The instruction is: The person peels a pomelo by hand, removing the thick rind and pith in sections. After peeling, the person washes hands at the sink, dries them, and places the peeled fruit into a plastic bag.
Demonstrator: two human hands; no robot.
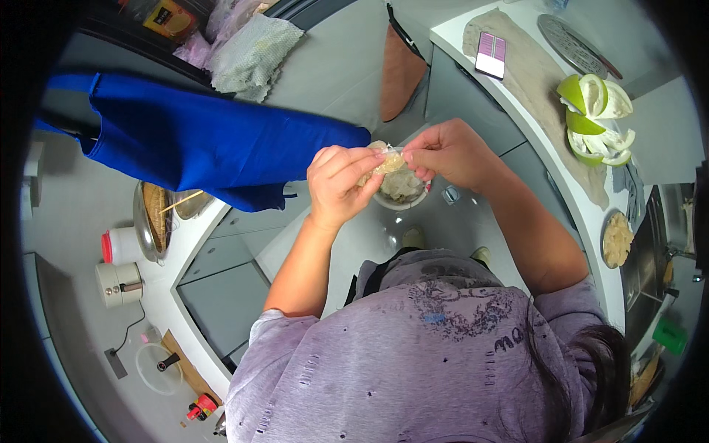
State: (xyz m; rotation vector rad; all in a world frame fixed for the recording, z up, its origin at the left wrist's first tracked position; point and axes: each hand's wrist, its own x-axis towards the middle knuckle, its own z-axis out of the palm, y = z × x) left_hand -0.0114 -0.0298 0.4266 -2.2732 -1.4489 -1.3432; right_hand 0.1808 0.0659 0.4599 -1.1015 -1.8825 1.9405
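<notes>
My left hand (pixel 339 185) holds a pale yellow pomelo segment (pixel 392 163) in front of me. With thumb and fingertips, my right hand (pixel 451 156) pinches the whitish membrane at the segment's right end. Beneath both hands a bin (pixel 409 206) stands on the floor, lined and holding pale scraps (pixel 400 187); my hands hide part of its rim. On the right-hand counter sits an opened green pomelo rind (pixel 587 124) with thick white pith. Farther along that counter, a plate of peeled pomelo flesh (pixel 617 241) rests near the sink (pixel 642 277).
A blue cloth (pixel 221 135) hangs at the left, close to my left hand. Along the right counter lie a grey-beige cloth (pixel 526 72), a phone (pixel 491 55) and a round perforated metal plate (pixel 570 44). A woven basket (pixel 154 213) stands on the left counter.
</notes>
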